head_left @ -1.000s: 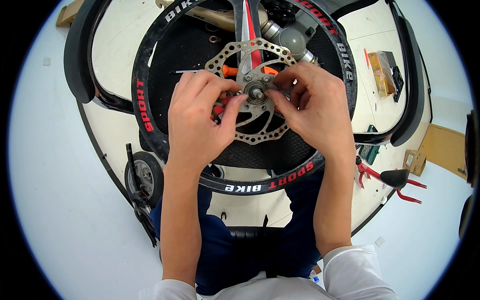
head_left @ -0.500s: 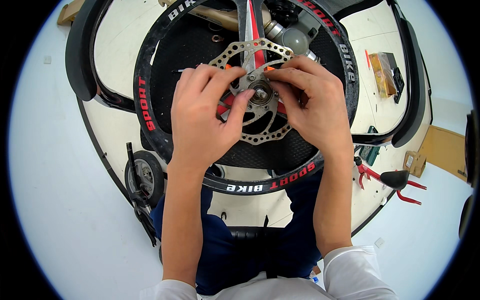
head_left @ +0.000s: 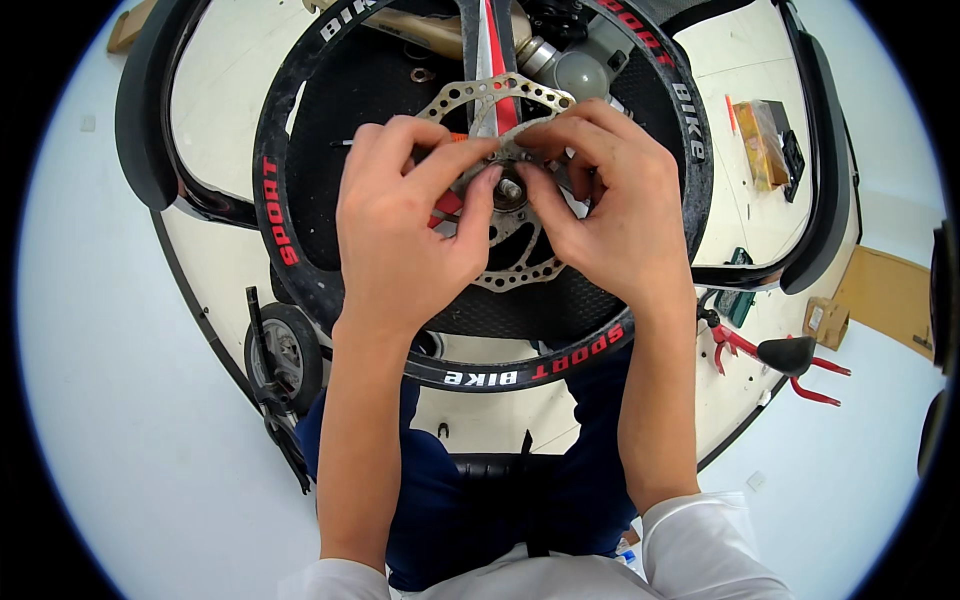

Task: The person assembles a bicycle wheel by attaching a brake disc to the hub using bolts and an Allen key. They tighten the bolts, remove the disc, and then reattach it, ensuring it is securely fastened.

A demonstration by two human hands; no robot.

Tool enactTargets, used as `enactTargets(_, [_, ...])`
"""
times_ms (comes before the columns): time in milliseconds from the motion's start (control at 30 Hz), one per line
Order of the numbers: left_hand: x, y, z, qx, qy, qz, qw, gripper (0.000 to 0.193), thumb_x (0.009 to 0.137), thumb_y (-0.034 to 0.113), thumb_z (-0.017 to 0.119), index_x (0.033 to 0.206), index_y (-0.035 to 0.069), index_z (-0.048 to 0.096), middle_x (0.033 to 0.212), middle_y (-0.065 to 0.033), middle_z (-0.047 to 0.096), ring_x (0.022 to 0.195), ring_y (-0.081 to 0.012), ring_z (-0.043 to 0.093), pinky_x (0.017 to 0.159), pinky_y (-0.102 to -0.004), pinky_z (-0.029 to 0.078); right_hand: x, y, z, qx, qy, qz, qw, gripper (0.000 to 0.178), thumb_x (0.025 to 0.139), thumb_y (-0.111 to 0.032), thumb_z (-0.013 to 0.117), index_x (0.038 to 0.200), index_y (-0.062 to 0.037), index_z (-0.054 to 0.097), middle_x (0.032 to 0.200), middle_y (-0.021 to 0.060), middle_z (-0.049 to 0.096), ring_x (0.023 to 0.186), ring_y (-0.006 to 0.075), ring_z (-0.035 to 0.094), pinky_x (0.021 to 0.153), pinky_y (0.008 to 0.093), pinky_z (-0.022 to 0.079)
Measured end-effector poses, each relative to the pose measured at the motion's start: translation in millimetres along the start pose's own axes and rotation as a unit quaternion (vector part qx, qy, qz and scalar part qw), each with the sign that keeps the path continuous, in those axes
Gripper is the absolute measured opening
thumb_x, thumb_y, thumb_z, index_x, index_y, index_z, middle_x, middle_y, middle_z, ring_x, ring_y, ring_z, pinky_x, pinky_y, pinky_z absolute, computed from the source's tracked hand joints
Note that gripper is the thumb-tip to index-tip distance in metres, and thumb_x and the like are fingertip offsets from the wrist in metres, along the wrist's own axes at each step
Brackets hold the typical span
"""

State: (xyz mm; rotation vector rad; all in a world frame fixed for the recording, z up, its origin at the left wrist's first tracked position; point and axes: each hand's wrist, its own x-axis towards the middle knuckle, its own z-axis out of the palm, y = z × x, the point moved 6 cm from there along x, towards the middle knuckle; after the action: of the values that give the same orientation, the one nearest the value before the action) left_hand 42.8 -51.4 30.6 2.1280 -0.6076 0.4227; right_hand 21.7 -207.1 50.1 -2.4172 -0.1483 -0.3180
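Note:
A black spoked bicycle wheel (head_left: 268, 130) with red and white lettering lies flat before me. Fixed at its middle is a metal brake disc (head_left: 455, 97) with a holed rim. The threaded axle end (head_left: 510, 188) stands up at the hub's centre. My left hand (head_left: 405, 225) is bent in a pinch at the left of the hub, thumb close to the axle. From the other side my right hand (head_left: 620, 205) pinches at the hub's upper right, its thumb near the axle too. Whatever small thing lies between the fingertips is hidden.
Beneath the wheel is a black textured chair seat (head_left: 340, 110) with black armrests (head_left: 150, 130). A beige power tool (head_left: 425, 32) lies past the hub. A small wheel (head_left: 285, 350) stands at left; a red-handled tool (head_left: 735, 345) and a cardboard box (head_left: 828, 322) are at right.
My right thumb has come in and down toward the axle. The left fingertips have shifted slightly up the hub. The whole view has moved slightly.

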Motion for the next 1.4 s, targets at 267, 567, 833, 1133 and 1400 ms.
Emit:
enactTargets(267, [1, -4, 7, -0.005, 0.043, -0.056, 0.997, 0.015, 0.075, 0.002, 0.081, 0.090, 0.003, 0.076, 0.084, -0.0060, 0.061, 0.077, -0.0186, 0.059, 0.065, -0.0285, 0.047, 0, 4, 2, 0.016, 0.037, -0.002, 0.999, 0.018, 0.074, -0.001, 0.076, 0.091, -0.0026, 0.073, 0.079, 0.0035, 0.061, 0.053, 0.0107, 0.047, 0.050, 0.0253, 0.037])
enactTargets(567, [-1, -4, 4, 0.012, 0.047, -0.022, 0.999, 0.013, 0.075, 0.001, 0.081, 0.087, 0.002, 0.075, 0.083, -0.0057, 0.063, 0.076, -0.0179, 0.059, 0.065, -0.0287, 0.048, 2, 3, -1, -0.042, -0.001, 0.043, 0.998, 0.015, 0.078, -0.008, 0.076, 0.092, -0.0034, 0.073, 0.088, 0.0087, 0.066, 0.075, 0.0265, 0.070, 0.067, 0.0359, 0.056])
enactTargets(833, [2, 0, 1, 0.009, 0.035, 0.002, 0.999, 0.014, 0.075, 0.002, 0.080, 0.088, 0.003, 0.077, 0.084, -0.0057, 0.061, 0.078, -0.0190, 0.058, 0.066, -0.0297, 0.046, 3, -2, -1, -0.035, 0.008, 0.013, 0.999, 0.015, 0.076, -0.007, 0.077, 0.090, -0.0032, 0.073, 0.084, 0.0066, 0.064, 0.070, 0.0222, 0.062, 0.063, 0.0331, 0.050])
enactTargets(1133, [3, -1, 1, 0.000, 0.026, -0.016, 1.000, 0.014, 0.074, 0.001, 0.080, 0.088, 0.004, 0.076, 0.086, -0.0056, 0.061, 0.080, -0.0197, 0.058, 0.068, -0.0301, 0.047, 2, -3, -3, -0.013, -0.011, 0.021, 1.000, 0.016, 0.077, -0.010, 0.077, 0.091, -0.0037, 0.073, 0.089, 0.0077, 0.067, 0.079, 0.0282, 0.070, 0.069, 0.0361, 0.055])
enactTargets(1400, [3, -3, 3, -0.007, 0.015, -0.013, 1.000, 0.013, 0.076, 0.002, 0.079, 0.089, 0.003, 0.074, 0.087, -0.0054, 0.061, 0.080, -0.0190, 0.058, 0.068, -0.0288, 0.048, 1, 0, -2, -0.042, -0.011, 0.020, 0.999, 0.015, 0.078, -0.006, 0.074, 0.093, -0.0042, 0.073, 0.088, 0.0082, 0.067, 0.078, 0.0279, 0.070, 0.069, 0.0362, 0.055])
